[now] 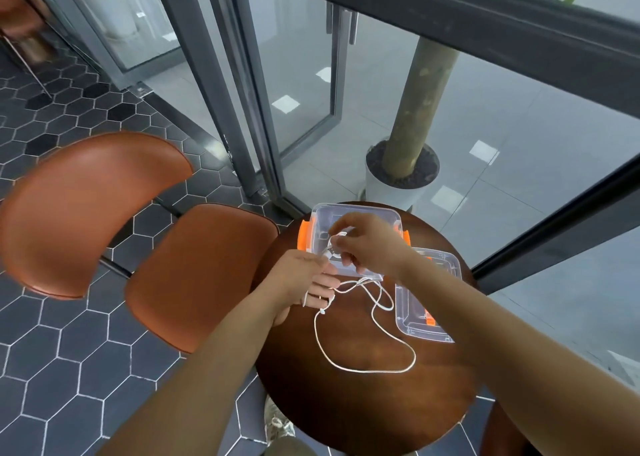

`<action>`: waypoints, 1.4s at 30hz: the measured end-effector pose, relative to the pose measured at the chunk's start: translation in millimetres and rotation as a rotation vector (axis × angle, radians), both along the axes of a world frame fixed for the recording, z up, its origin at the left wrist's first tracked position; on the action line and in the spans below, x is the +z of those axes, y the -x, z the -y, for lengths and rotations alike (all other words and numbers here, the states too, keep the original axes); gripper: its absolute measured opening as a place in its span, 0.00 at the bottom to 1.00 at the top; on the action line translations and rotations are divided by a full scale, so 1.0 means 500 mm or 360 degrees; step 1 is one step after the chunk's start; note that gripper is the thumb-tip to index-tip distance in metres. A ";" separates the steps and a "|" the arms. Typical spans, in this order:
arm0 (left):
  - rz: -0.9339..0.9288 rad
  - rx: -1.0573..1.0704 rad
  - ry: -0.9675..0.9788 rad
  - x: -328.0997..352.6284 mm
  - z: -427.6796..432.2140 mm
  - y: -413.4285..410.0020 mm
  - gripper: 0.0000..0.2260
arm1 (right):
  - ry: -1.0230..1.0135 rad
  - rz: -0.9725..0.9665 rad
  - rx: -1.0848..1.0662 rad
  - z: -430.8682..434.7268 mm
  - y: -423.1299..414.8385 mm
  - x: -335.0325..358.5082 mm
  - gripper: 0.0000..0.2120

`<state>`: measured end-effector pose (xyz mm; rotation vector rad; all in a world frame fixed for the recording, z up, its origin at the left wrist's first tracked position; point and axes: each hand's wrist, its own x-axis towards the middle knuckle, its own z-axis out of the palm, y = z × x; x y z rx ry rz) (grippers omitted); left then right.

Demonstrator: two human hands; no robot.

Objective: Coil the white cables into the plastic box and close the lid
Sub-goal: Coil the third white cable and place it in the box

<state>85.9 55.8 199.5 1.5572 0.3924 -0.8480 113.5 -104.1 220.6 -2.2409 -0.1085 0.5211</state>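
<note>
White cable (367, 343), thin, loosely looped on table (346, 403), pinched in both left hand (304, 279) and right hand (367, 244).

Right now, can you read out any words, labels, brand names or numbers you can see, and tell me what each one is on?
None: no readable text appears anywhere.
Plastic box: clear walls, orange latches, no label visible.
Lid: clear, no print visible.
White cable: no markings visible.
Table: bare brown wood.
</note>
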 end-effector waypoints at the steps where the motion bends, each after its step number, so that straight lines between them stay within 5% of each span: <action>1: 0.0018 0.0051 -0.0044 -0.008 0.002 0.001 0.15 | 0.0128 0.0133 0.0086 -0.003 0.008 0.003 0.08; 8: 0.0216 0.0258 -0.0034 -0.035 0.010 0.020 0.12 | 0.0047 0.0187 -0.0190 -0.005 0.036 -0.037 0.04; 13: 0.0320 0.0218 -0.0152 -0.033 0.014 0.020 0.10 | -0.0318 0.0158 -0.0303 -0.010 0.057 -0.039 0.03; 19: -0.0045 0.0590 0.0580 -0.026 0.000 0.020 0.15 | -0.0445 0.0114 -0.0462 -0.010 0.077 -0.063 0.10; 31: -0.0083 0.1107 0.1147 -0.006 -0.015 -0.011 0.17 | -0.0296 0.0254 -0.0184 -0.012 0.121 -0.109 0.13; 39: 0.0025 0.1066 0.1197 0.000 -0.010 -0.012 0.15 | -0.0359 0.0009 0.0001 0.024 0.109 -0.137 0.12; 42: 0.0055 0.0963 0.1169 0.009 -0.017 -0.013 0.14 | -0.0131 -0.0090 0.0118 0.053 0.108 -0.139 0.10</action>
